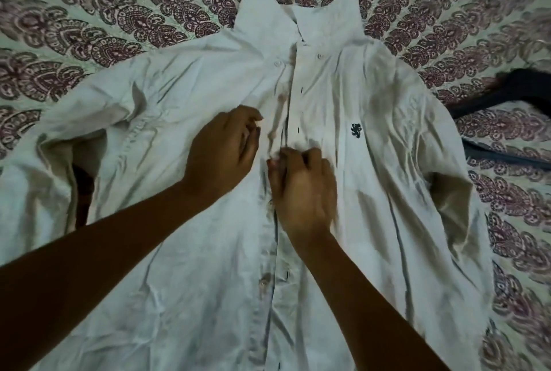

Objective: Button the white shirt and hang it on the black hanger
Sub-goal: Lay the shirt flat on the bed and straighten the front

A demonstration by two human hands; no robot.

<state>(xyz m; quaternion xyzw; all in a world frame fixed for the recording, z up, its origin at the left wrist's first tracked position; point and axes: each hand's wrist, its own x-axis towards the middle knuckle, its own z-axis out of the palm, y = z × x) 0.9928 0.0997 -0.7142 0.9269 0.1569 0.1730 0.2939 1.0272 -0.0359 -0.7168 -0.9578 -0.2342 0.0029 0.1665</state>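
Note:
The white shirt lies face up on the patterned bedspread, collar away from me, a small dark emblem on its chest. Its front placket runs down the middle, with buttons on the left edge and buttonholes on the right edge. My left hand rests on the button side at chest height, fingers curled at the edge. My right hand pinches the buttonhole edge just below, fabric bunched in its fingers. The black hanger lies on the bed at the right, past the shirt's shoulder.
The bedspread with a maroon paisley print covers the whole surface around the shirt. The shirt's sleeves spread to both sides. A dark patch shows through the left armhole.

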